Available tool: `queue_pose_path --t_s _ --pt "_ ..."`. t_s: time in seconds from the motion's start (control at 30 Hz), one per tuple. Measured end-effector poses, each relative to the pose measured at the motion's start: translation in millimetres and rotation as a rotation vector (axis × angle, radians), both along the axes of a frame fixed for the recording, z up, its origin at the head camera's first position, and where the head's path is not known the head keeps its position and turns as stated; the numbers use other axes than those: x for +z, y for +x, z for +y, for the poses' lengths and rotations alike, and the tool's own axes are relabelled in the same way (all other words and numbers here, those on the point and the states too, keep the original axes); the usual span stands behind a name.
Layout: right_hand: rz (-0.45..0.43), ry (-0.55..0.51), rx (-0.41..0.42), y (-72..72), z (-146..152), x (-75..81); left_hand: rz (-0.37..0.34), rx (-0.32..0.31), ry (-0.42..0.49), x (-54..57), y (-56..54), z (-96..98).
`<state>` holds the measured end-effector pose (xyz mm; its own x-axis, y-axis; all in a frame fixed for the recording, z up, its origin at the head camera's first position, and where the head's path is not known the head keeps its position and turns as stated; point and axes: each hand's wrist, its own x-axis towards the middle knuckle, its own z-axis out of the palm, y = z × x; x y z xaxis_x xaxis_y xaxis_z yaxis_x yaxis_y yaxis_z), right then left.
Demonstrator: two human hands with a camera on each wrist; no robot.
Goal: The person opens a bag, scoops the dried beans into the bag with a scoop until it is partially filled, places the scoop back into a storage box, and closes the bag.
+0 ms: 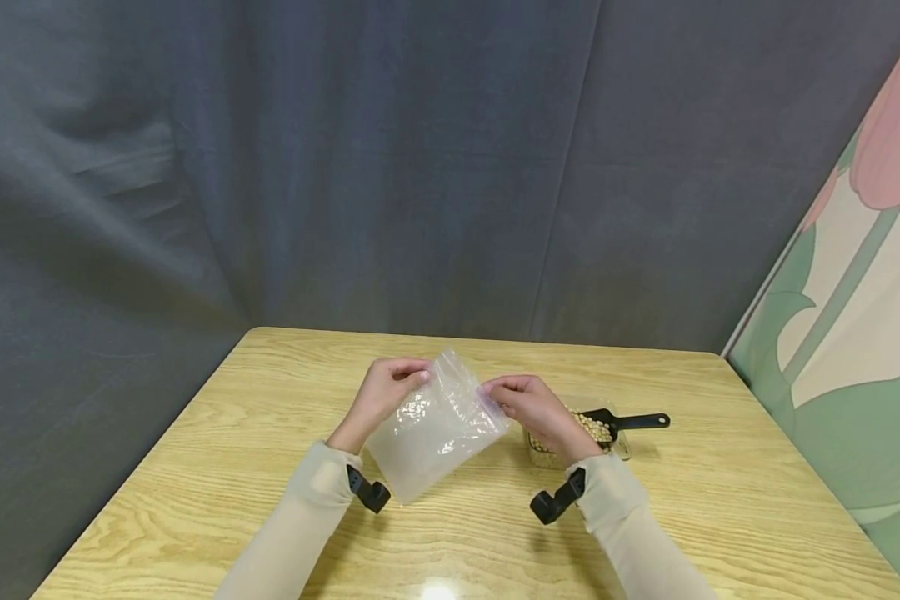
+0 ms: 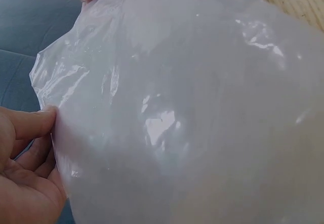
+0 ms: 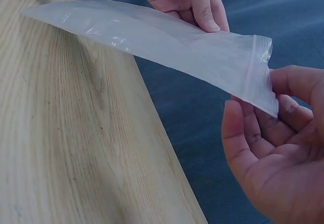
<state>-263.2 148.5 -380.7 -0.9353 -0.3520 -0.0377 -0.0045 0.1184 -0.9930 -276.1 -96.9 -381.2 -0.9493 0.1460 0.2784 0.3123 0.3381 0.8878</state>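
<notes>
A translucent zip-lock plastic bag point(image 1: 437, 433) hangs tilted above the table between both hands. My left hand point(image 1: 387, 392) pinches its upper left edge between thumb and fingers; the left wrist view shows that thumb point(image 2: 38, 123) on the bag's side. My right hand point(image 1: 528, 404) pinches the corner at the zip end, where the seal strip point(image 3: 251, 67) runs across in the right wrist view. No contents show inside the bag. Behind my right wrist stands a clear container point(image 1: 543, 458) of pale round beans point(image 1: 592, 427), partly hidden, with a black scoop point(image 1: 633, 422) resting in it.
The light wood table point(image 1: 232, 475) stands against a dark blue-grey curtain point(image 1: 420, 167). At the right hangs a floral-patterned cloth or panel point(image 1: 855, 358). Each wrist carries a black camera mount point(image 1: 558, 496).
</notes>
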Motion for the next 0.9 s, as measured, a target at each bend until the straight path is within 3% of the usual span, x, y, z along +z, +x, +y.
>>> queue_pose_path --t_s 0.37,0.9 --pt "-0.032 -0.022 0.005 0.1 -3.0 -4.7 -0.01 0.02 -0.022 -0.8 0.0 1.2" --pt "-0.032 -0.037 -0.048 1.1 -9.5 -7.0 0.102 0.132 0.042 0.0 1.7 9.9"
